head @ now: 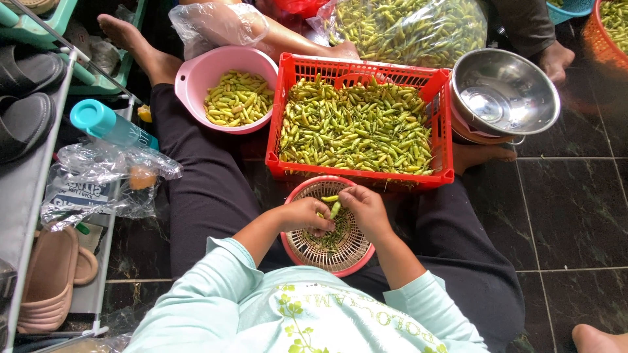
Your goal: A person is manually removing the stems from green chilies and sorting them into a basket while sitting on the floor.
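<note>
My left hand (306, 214) and my right hand (366, 209) meet over a small pink round basket (330, 258) in my lap. Both pinch a green chili pepper (334, 208) between their fingertips. Green stems lie in the basket's woven bottom. Just beyond my hands stands a red plastic crate (443, 131) heaped with green and yellow chilies. A pink bowl (196, 78) to its left holds yellowish chilies.
An empty steel bowl (523, 104) sits right of the crate. A large clear bag of chilies (409, 26) lies behind it. A shoe rack (26, 189) with sandals, a teal-capped bottle (108, 123) and a crumpled plastic bag (98, 180) stand on the left. Other people's feet show at the top and bottom right.
</note>
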